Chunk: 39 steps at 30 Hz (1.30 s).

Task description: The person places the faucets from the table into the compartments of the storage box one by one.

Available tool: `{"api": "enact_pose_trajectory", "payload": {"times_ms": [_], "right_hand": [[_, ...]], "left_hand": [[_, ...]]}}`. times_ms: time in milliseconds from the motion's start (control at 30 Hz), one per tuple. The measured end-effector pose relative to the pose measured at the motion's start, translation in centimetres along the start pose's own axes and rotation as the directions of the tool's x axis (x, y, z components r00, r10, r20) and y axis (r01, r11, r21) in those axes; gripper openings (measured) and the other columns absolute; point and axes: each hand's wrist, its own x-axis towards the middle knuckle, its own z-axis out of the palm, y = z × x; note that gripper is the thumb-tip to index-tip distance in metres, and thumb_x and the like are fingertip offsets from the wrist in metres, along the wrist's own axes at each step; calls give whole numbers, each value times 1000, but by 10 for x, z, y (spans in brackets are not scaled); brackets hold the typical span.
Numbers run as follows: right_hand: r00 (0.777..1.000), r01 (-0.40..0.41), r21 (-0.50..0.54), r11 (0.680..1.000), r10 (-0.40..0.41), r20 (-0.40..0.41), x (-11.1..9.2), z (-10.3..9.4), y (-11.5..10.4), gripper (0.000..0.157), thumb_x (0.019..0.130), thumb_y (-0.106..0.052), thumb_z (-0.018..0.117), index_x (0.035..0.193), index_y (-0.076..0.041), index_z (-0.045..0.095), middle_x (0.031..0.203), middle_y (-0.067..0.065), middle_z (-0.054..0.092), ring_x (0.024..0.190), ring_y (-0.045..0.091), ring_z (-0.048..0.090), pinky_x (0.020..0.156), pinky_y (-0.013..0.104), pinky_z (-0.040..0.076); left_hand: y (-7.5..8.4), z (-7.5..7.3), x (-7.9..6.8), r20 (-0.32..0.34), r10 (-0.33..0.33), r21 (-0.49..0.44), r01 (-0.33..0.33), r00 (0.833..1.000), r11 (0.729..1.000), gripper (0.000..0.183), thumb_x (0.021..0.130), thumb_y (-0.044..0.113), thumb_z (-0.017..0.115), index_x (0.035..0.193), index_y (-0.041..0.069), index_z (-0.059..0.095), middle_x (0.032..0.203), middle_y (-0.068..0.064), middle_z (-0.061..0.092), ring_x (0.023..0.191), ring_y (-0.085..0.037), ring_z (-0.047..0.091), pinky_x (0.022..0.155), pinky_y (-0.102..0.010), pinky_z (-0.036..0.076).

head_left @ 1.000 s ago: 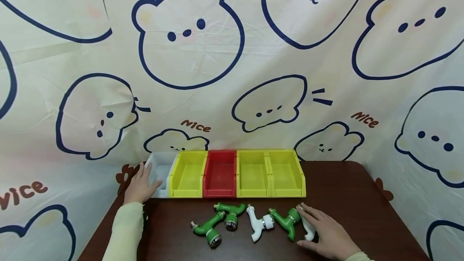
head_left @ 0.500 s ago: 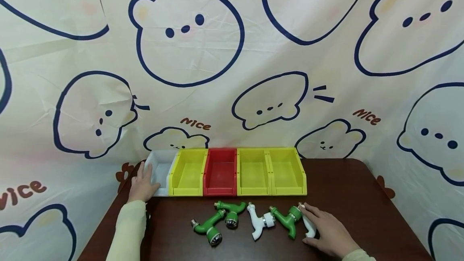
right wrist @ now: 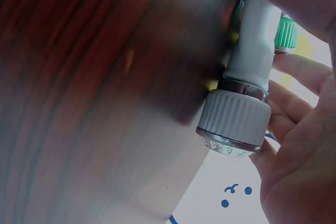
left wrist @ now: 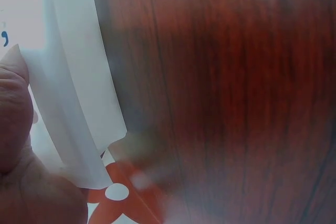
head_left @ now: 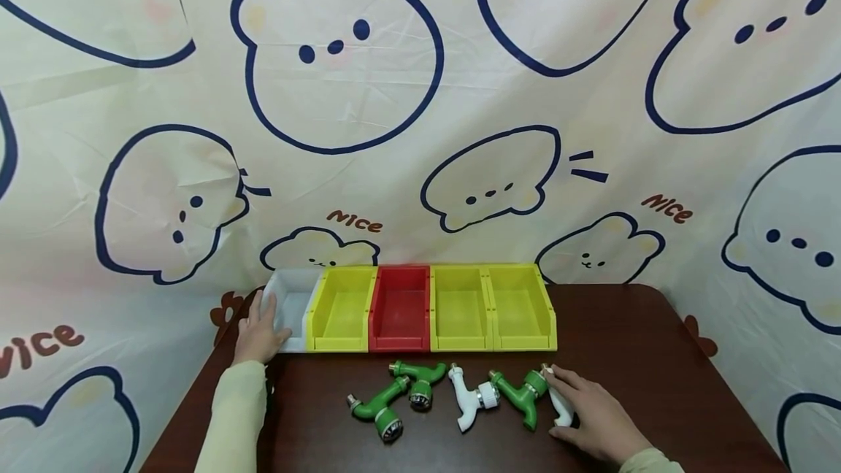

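Observation:
My left hand [head_left: 258, 334] rests at the left side of a white bin [head_left: 293, 305], fingers extended along its wall and thumb toward its front. In the left wrist view the thumb [left wrist: 13, 98] lies by the white plastic. My right hand [head_left: 594, 411] lies over the rightmost white faucet [head_left: 561, 406], partly hiding it. The right wrist view shows that faucet's ribbed white knob [right wrist: 234, 114] beside loosely bent fingers; firm contact is unclear. Left of it lie a green faucet [head_left: 524, 398], another white faucet [head_left: 468, 404] and two green faucets [head_left: 379, 409] close together.
Right of the white bin, a yellow bin [head_left: 342, 305], a red bin [head_left: 401, 305] and two more yellow bins [head_left: 489, 305] stand in one row. All sit on a dark brown table [head_left: 631, 341]. A cartoon-printed cloth [head_left: 368, 188] hangs behind and at the sides.
My left hand has shifted slightly and its thumb sits lower at the bin's front. My right hand has settled slightly rightward by the white faucet. The view has tilted a little; the faucets stay put.

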Motion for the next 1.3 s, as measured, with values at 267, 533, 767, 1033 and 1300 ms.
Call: {"api": "enact_pose_trajectory", "payload": {"times_ms": [267, 533, 767, 1033, 1300], "right_hand": [[1000, 0, -7, 1000, 0, 7, 2, 1, 2, 90, 72, -43, 93, 150, -18, 56, 152, 12, 53, 124, 38, 60, 97, 63, 50], [1000, 20, -15, 1000, -20, 13, 1, -2, 2, 90, 71, -42, 94, 149, -17, 57, 152, 12, 54, 124, 37, 60, 97, 63, 50], [999, 34, -58, 998, -36, -37, -2, -10, 0, 89, 70, -41, 95, 148, -16, 59, 149, 11, 56, 124, 33, 60, 98, 58, 50], [981, 88, -87, 992, -102, -165, 0, -27, -6, 88, 73, -34, 94, 149, -12, 57, 148, 15, 56, 123, 33, 62, 100, 60, 48], [962, 83, -102, 991, -107, -253, 19, -44, -21, 90, 73, -33, 94, 151, -14, 55, 152, 15, 53, 125, 38, 58, 100, 62, 49]], "left_hand": [[-2, 1, 1, -1, -3, -2, 3, 1000, 1000, 91, 100, 21, 63, 165, 6, 1, 171, -23, -12, 130, -56, 25, 116, -71, 28], [-1, 1, 1, -6, -3, 1, 3, 1000, 1000, 90, 101, 20, 64, 165, 7, 3, 172, -23, -11, 131, -57, 25, 116, -71, 28], [2, 0, -1, -7, -3, 3, 3, 1000, 1000, 90, 101, 20, 64, 165, 7, 3, 171, -23, -12, 130, -56, 26, 116, -71, 29], [2, -1, -2, -14, 8, 16, -8, 1000, 1000, 89, 101, 20, 64, 165, 5, 5, 171, -24, -10, 127, -56, 28, 115, -70, 30], [0, 1, 0, -21, 8, 25, -7, 1000, 1000, 89, 101, 21, 64, 165, 5, 5, 171, -24, -9, 127, -57, 28, 115, -71, 31]]}}
